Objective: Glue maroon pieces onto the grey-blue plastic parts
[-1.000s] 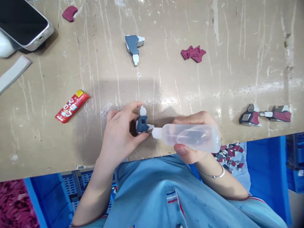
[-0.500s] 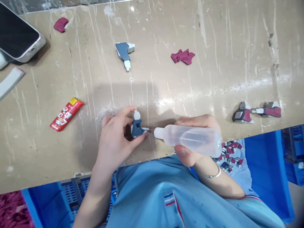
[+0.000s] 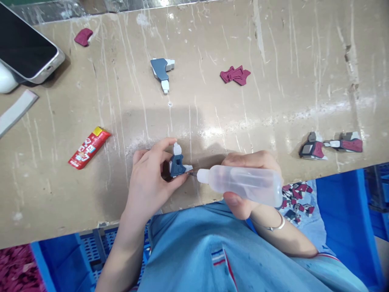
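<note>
Near the table's front edge, my left hand [image 3: 152, 174] holds a small dark blue and white plastic part [image 3: 177, 165] between thumb and fingers, its white peg pointing up the picture. My right hand [image 3: 252, 178] is wrapped round a translucent bottle [image 3: 246, 182] lying sideways, with a white cap and thin dark needle tip. That tip is at the lower right of the part, close to my left thumb; whether it touches is too small to tell. A similar blue and white part [image 3: 160, 69] lies farther back. Maroon pieces [image 3: 235, 75] lie overlapped to its right.
On the table [image 3: 212, 121] are a red packet [image 3: 89, 148], a phone [image 3: 27, 44], a maroon piece [image 3: 83, 37] and a white strip [image 3: 18, 111]. Two assembled pieces [image 3: 313, 147] sit at the right. Blue bins [image 3: 346, 219] stand below the front edge, one beside loose parts [image 3: 296, 198].
The bottle's tip has shifted slightly down relative to the part, toward my left thumb. The view has shifted a little, so the table items appear slightly right and lower.
</note>
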A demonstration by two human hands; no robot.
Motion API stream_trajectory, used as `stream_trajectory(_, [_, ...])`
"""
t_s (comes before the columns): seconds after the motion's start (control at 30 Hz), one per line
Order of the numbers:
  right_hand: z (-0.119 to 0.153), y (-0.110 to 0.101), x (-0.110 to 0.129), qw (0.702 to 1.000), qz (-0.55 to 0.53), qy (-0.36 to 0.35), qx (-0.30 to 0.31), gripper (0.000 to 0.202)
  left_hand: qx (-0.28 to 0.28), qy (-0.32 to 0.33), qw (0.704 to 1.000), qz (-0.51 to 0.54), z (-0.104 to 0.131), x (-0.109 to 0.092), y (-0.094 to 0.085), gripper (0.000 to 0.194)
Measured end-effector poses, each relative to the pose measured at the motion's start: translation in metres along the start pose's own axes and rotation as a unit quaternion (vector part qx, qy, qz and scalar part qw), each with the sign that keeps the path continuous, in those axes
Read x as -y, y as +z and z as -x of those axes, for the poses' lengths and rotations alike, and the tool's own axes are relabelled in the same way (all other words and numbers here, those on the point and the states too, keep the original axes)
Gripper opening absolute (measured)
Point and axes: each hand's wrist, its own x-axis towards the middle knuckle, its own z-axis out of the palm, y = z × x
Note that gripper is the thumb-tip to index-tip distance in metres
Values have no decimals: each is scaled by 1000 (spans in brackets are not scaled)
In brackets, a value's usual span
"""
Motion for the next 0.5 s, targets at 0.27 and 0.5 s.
stream_trajectory(0.27, [-6, 14, 13, 990, 28, -71, -115, 42, -2, 3, 1000, 3, 1, 0, 1, 59])
stream_trajectory(0.5, [-5, 13, 8, 993, 49, -70, -75, 46, -6, 18, 1000, 6, 0, -1, 1, 54])
